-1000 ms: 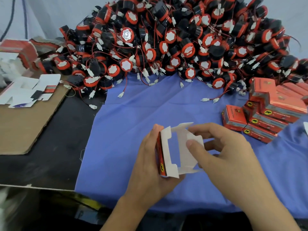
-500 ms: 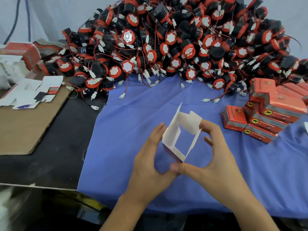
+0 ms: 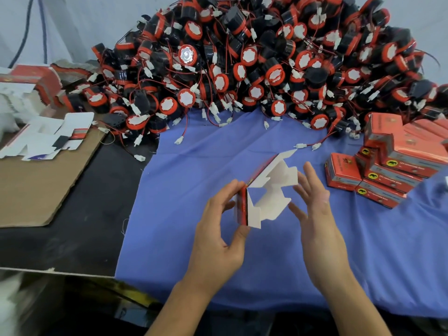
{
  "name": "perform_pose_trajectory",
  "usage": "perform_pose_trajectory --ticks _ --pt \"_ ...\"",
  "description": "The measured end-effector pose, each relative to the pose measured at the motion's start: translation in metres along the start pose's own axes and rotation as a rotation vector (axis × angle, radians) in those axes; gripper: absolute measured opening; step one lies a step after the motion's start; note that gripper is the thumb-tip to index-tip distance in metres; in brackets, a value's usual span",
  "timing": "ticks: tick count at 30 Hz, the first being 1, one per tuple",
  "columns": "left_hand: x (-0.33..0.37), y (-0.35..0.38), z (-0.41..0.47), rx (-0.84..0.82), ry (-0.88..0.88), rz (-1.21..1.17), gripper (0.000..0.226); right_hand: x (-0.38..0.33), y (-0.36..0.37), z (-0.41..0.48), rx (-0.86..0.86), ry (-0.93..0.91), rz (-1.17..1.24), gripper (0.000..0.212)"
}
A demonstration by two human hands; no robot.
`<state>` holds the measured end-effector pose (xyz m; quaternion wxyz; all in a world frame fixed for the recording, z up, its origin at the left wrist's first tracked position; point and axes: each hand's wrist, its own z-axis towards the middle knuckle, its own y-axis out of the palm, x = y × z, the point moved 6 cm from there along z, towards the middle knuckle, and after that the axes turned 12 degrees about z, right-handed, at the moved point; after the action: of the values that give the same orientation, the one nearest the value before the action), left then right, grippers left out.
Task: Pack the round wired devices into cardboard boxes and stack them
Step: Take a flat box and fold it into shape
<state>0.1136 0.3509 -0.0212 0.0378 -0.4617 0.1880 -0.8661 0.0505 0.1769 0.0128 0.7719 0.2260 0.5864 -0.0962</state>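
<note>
A small cardboard box (image 3: 278,180) is up in the air, low over the blue cloth (image 3: 194,170), in the middle of the picture. It is half open. Its white inside and its white flaps show, and one side is red.

The left hand (image 3: 218,238) pinches the red side of the box, with the thumb under it and the fingers on top. The right hand (image 3: 317,221) is spread, with straight fingers pointing at the white flaps. The fingertips are right next to the box, but I cannot tell if they touch it.

A very big pile of round wired devices (image 3: 254,64) lies at the far end of the cloth. They are black and red with white faces, and thin red wires with white plugs hang out of the pile.

On the right, closed red boxes (image 3: 407,156) sit in a stack on the cloth, near the pile.

On the left, flat boxes (image 3: 48,137) lie on a brown cardboard sheet (image 3: 36,190). The sheet rests on a black table (image 3: 97,214).
</note>
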Motion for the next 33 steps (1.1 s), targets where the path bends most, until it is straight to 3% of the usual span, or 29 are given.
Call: perform_pose_trajectory --ticks 3,9,16,20,29,33 --pt "-0.004 0.004 0.0 -0.046 -0.011 -0.002 0.077 0.004 0.0 0.005 -0.067 0.019 0.042 0.06" --pt "-0.002 0.009 0.0 -0.137 -0.028 -0.009 0.075 0.004 -0.002 0.014 -0.053 0.078 0.146 0.055" --pt "0.005 0.003 0.004 -0.058 -0.023 0.081 0.073 0.01 -0.013 0.007 0.014 0.112 0.145 0.04" --pt "-0.002 0.002 0.004 -0.024 -0.15 -0.065 0.067 0.014 -0.005 0.001 -0.031 0.104 0.184 0.038" --pt "-0.01 0.003 0.003 -0.099 -0.218 -0.326 0.056 0.017 0.006 -0.004 -0.003 0.045 0.131 0.042" --pt "-0.005 0.003 0.006 -0.098 -0.213 -0.285 0.049 0.016 0.006 -0.007 -0.016 0.022 0.078 0.043"
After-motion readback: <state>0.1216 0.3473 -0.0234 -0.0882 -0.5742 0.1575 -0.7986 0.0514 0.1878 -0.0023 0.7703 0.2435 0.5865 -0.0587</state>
